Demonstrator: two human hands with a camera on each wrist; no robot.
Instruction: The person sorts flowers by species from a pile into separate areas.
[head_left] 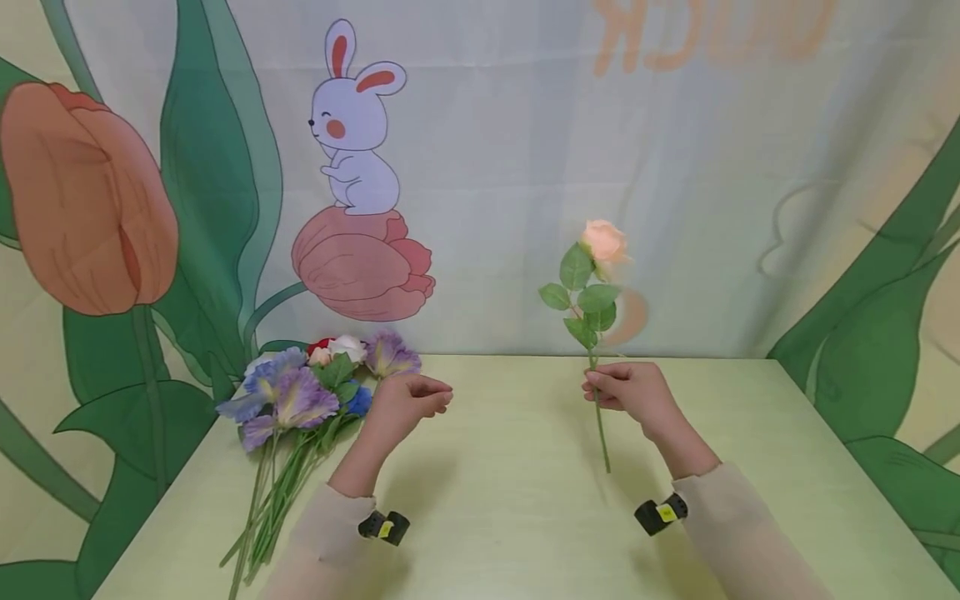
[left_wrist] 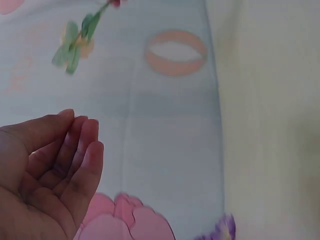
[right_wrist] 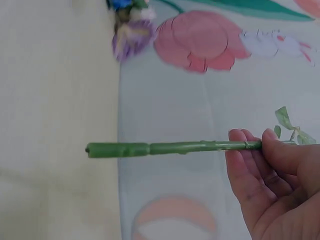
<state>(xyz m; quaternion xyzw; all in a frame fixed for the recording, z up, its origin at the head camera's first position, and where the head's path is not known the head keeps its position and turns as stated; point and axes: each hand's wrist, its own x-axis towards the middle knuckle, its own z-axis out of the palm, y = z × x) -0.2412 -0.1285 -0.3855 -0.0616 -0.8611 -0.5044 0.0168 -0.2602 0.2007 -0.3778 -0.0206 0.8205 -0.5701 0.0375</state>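
A peach rose (head_left: pixel 604 243) with green leaves stands nearly upright over the right part of the table. My right hand (head_left: pixel 630 396) pinches its stem (right_wrist: pixel 180 147) between thumb and fingers, and the cut end points down below the hand. On the left, my left hand (head_left: pixel 405 408) is raised with nothing in it. Its fingers (left_wrist: pixel 90 155) bend loosely, with the thumb near the fingertips. Just beside that hand lies a pile of flowers (head_left: pixel 303 400) in purple, blue, white and red, their green stems (head_left: pixel 277 500) running toward the near edge.
The pale green table (head_left: pixel 510 517) reaches back to a hanging cloth (head_left: pixel 495 208) printed with a rabbit and tulips. Black bands with small devices (head_left: pixel 660 514) sit at both sleeve cuffs.
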